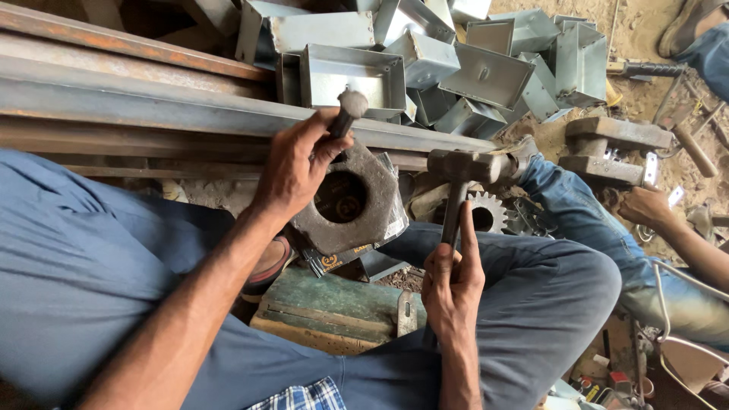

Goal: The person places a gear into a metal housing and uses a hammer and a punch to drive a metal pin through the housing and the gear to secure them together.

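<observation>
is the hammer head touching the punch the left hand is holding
Apart. In the head view the hammer, gripped by the right hand, sits off to the right of the punch in the left hand, with the beam plainly visible between them.

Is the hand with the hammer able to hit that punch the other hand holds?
Probably yes: the right hand holds the hammer beside the punch in the left hand, nothing between.

Steel punch [345, 114]: short dark rod, rounded worn head, gripped upright-tilted over the block. Heavy block [348, 199]: rough grey metal, chamfered corners, round central hole. Hammer [456, 178]: blocky rusted head just right of the block, handle pointing down.
</observation>
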